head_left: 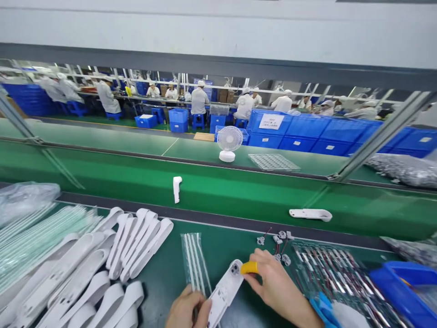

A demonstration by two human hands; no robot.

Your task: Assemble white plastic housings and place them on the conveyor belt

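Left grip (pixel 188 312) holds near end of white housing (pixel 223 291).

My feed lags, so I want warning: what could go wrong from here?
The left hand grips only the near end of the long white plastic housing, so a push from the right hand at its far end might tip it. The small round wired parts loose beside that hand could get swept away.
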